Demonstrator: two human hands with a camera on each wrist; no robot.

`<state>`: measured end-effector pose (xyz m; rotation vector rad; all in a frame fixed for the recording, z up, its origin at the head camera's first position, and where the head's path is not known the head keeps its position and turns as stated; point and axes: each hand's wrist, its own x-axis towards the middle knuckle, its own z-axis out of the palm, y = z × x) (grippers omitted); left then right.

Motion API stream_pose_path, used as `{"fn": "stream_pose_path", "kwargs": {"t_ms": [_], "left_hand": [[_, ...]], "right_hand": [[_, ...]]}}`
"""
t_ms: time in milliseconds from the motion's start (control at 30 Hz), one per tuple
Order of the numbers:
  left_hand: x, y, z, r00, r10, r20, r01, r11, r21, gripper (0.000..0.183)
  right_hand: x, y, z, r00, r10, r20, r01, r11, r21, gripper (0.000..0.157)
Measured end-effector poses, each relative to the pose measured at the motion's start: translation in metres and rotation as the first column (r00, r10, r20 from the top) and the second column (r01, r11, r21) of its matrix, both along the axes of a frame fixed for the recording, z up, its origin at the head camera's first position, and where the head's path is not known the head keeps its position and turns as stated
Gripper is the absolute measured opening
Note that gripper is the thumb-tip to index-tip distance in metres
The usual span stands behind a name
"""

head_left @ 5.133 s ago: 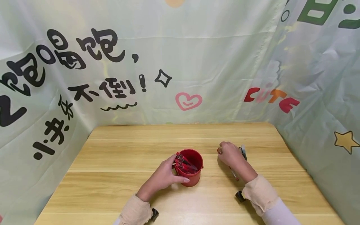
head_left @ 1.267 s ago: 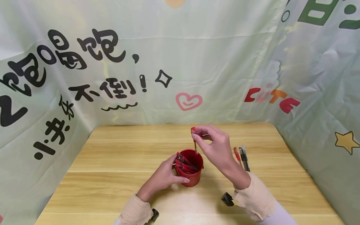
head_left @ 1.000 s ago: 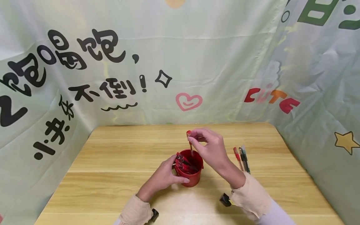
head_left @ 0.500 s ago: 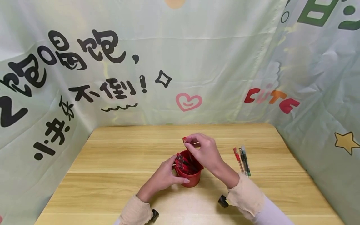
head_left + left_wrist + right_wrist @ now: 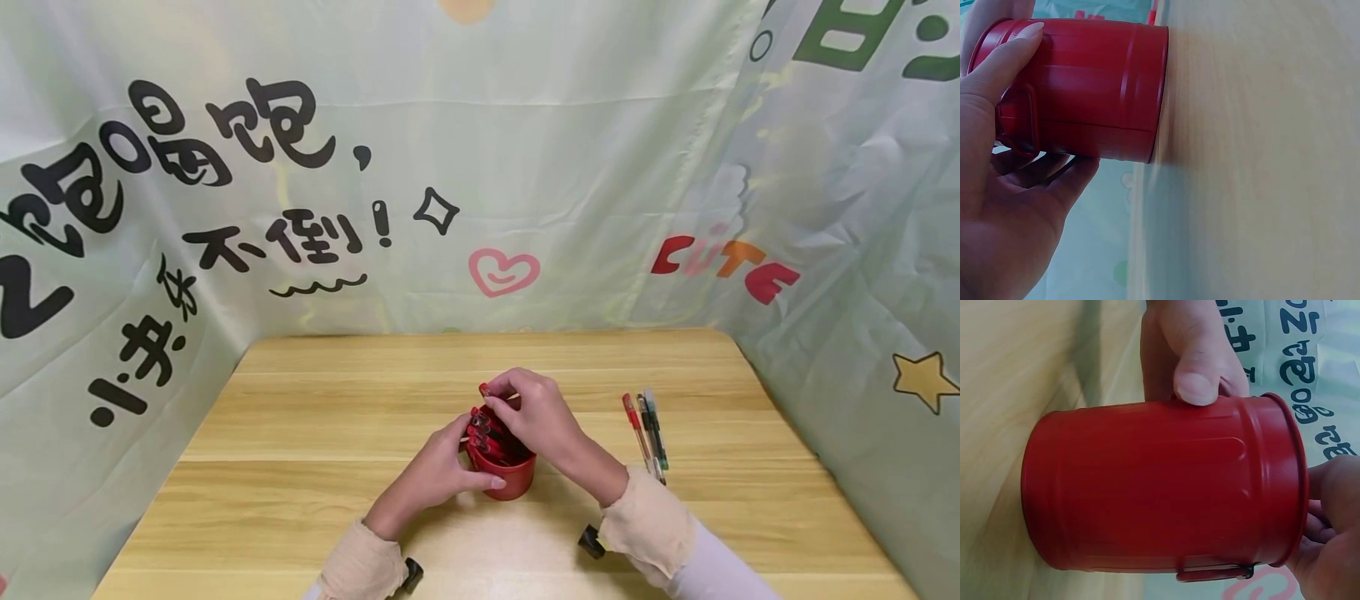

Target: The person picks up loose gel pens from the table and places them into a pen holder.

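A small red metal bucket stands upright on the table, several red-capped pens leaning at its left side. My left hand grips the bucket from the left, thumb along the near wall below the rim; the left wrist view shows the fingers round the far side of the bucket. Over the bucket's mouth my right hand pinches another red-capped pen near its cap; the pen's lower part is hidden behind the hand. In the right wrist view, the right hand is at the rim.
To the right of the bucket, a red-capped pen lies on the wooden table beside a black pen and a grey-capped pen. A printed cloth hangs behind the table and along both sides.
My right hand has brought the pinched pen from the right side of the table to the bucket, then lowered it and shifted left. The left hand has kept its grip on the bucket.
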<state>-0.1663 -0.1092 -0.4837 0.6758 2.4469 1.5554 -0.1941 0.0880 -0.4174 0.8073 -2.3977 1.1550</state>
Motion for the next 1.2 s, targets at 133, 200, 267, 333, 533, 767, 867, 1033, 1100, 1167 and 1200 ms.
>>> {"fn": "stream_pose_path", "kwargs": {"t_ms": [133, 200, 267, 333, 533, 767, 867, 1033, 1100, 1167, 1200], "left_hand": [[-0.0007, 0.0004, -0.0002, 1.0, -0.005, -0.005, 0.005, 1.0, 0.0, 0.089], [-0.0009, 0.0005, -0.0002, 1.0, -0.005, -0.004, 0.005, 1.0, -0.002, 0.089], [-0.0009, 0.0003, -0.0001, 1.0, -0.004, -0.004, 0.004, 1.0, -0.007, 0.09], [-0.0006, 0.0002, -0.0001, 1.0, -0.001, -0.001, 0.001, 1.0, -0.013, 0.091], [0.0008, 0.0002, 0.0003, 1.0, 0.0, 0.01, 0.0, 1.0, -0.015, 0.093], [0.0003, 0.0003, 0.0008, 1.0, 0.002, 0.008, -0.002, 1.0, -0.013, 0.093], [0.0002, 0.0001, 0.0007, 1.0, 0.0, 0.009, 0.0, 1.0, -0.012, 0.093], [0.0008, 0.0004, 0.0017, 1.0, -0.001, 0.016, 0.001, 1.0, -0.009, 0.093], [0.0007, 0.0003, 0.0016, 1.0, 0.0, 0.018, 0.0, 1.0, -0.009, 0.093], [0.0005, 0.0, 0.001, 1.0, 0.002, 0.018, -0.002, 1.0, -0.01, 0.093], [0.0006, -0.0002, 0.0007, 1.0, 0.003, 0.019, -0.003, 1.0, -0.012, 0.092]], "right_hand": [[0.0009, -0.0009, -0.0012, 1.0, -0.016, 0.005, 0.016, 1.0, 0.02, 0.012], [0.0013, -0.0013, -0.002, 1.0, -0.024, 0.002, 0.024, 0.999, 0.034, 0.012], [0.0019, -0.0017, -0.0025, 1.0, -0.029, -0.001, 0.029, 0.998, 0.049, 0.012], [0.0021, -0.002, -0.0041, 1.0, -0.029, -0.001, 0.029, 0.998, 0.059, 0.012], [0.0032, -0.0026, -0.0066, 1.0, -0.018, -0.003, 0.018, 0.996, 0.087, 0.011], [0.0041, -0.0032, -0.0062, 1.0, -0.006, -0.005, 0.007, 0.992, 0.122, 0.012], [0.0041, -0.0035, -0.0054, 1.0, -0.003, -0.005, 0.004, 0.991, 0.133, 0.012], [0.0049, -0.004, -0.0038, 1.0, 0.0, -0.015, 0.003, 0.988, 0.154, 0.01], [0.0052, -0.0041, -0.0037, 1.0, 0.002, -0.021, 0.002, 0.987, 0.163, 0.009], [0.0056, -0.0042, -0.0036, 1.0, 0.007, -0.024, -0.003, 0.985, 0.171, 0.009], [0.0057, -0.0042, -0.0037, 1.0, 0.012, -0.024, -0.007, 0.985, 0.175, 0.009]]}}
